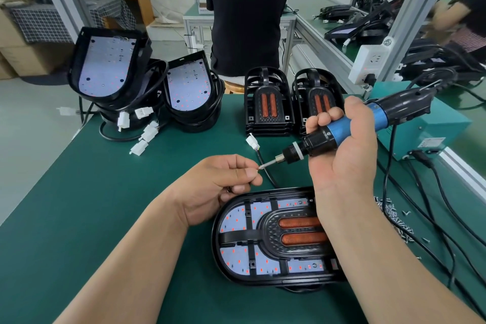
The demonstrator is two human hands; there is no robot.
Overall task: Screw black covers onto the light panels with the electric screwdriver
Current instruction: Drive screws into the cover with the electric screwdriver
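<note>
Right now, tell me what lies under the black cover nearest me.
Through openings in the black cover, a white LED board dotted with red lights shows. The cover's solid middle, with two orange strips, hides the board beneath; the right forearm covers the right end.

No text can be read; the label (431, 143) on the teal box (447, 123) is too blurred.

The surface (105, 192) is a smooth, matt green mat. The black cover (271, 241) is moulded plastic, semi-gloss, with a textured centre. The electric screwdriver (342, 129) has a black plastic body and a satin blue metallic collar. The screws (394, 218) are bright metal. The connectors (147, 134) are white plastic.
</note>
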